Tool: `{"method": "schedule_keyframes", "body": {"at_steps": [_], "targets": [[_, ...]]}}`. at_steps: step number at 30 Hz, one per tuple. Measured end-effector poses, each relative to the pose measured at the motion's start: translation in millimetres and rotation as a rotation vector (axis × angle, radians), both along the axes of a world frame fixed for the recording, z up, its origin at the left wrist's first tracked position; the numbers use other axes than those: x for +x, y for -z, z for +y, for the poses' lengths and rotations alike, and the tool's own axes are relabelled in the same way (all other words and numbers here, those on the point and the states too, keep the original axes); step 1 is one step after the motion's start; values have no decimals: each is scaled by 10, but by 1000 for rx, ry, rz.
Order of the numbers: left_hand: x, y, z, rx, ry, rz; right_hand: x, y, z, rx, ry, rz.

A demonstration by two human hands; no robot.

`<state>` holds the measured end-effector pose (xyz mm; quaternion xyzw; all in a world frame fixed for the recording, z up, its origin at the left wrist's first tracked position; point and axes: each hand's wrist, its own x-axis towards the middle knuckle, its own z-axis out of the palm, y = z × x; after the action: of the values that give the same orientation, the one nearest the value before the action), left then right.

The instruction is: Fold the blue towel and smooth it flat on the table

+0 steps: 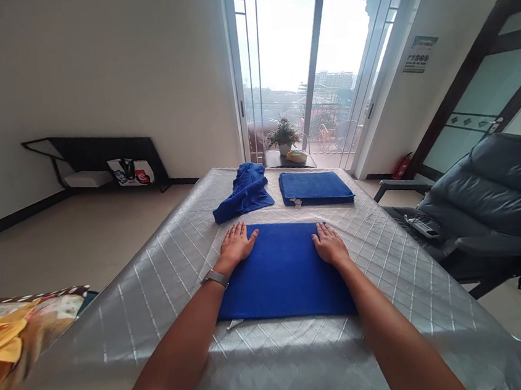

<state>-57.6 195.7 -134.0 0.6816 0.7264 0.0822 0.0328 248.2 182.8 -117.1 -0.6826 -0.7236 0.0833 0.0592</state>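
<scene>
A blue cloth (290, 272) lies flat as a rectangle on the silver quilted table cover (168, 291), a small white tag showing at its near left edge. My left hand (236, 245) rests palm down on its far left corner, fingers stretched out. On the far right corner my right hand (329, 243) lies flat in the same way. Beyond my left hand sits a crumpled blue cloth (246, 190). To the right of that is a neat stack of folded blue cloths (316, 187), with a white tag at its front.
A dark armchair (484, 196) with a power strip (423, 226) on it stands right of the table. Behind the table are a potted plant (284, 135) and a glass sliding door (293, 61). At the lower left lies patterned bedding (28, 331).
</scene>
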Motion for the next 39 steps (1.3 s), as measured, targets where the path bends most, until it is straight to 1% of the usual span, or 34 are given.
{"method": "schedule_keyframes", "body": {"at_steps": [6, 11, 15, 17, 19, 21, 23, 27, 31, 33, 36, 38, 39], "targets": [[-92, -16, 4, -10, 56, -9, 9, 6, 11, -8, -6, -51], [-77, -40, -9, 13, 45, -30, 21, 11, 70, -61, -19, -108], [-57, -52, -7, 13, 41, -41, 29, -48, 147, -109, -31, -145], [-52, -59, -9, 16, 44, -33, 31, -75, 185, -93, -41, -156], [-49, -67, -14, 9, 40, -20, 31, -72, 217, -46, -50, -154], [-49, -72, -18, -13, 33, -10, 32, -36, 238, -9, -58, -138], [-54, -70, -19, -37, 36, 0, 35, 12, 245, -5, -60, -117], [-74, -30, -3, -38, 42, 35, 32, 54, 223, -1, -56, -74], [-108, 25, 23, -17, 43, 78, 5, 27, 179, 25, -40, -40], [-138, 26, 22, -15, 51, 109, -7, 15, 159, 38, -35, -19], [-160, -34, -14, 28, 40, 165, -14, 7, 133, 57, -26, 24], [-97, -108, -64, 103, 36, 190, -13, 5, 118, 68, -21, 58], [-24, -147, -94, 139, 51, 191, -13, 4, 112, 73, -19, 74]]}}
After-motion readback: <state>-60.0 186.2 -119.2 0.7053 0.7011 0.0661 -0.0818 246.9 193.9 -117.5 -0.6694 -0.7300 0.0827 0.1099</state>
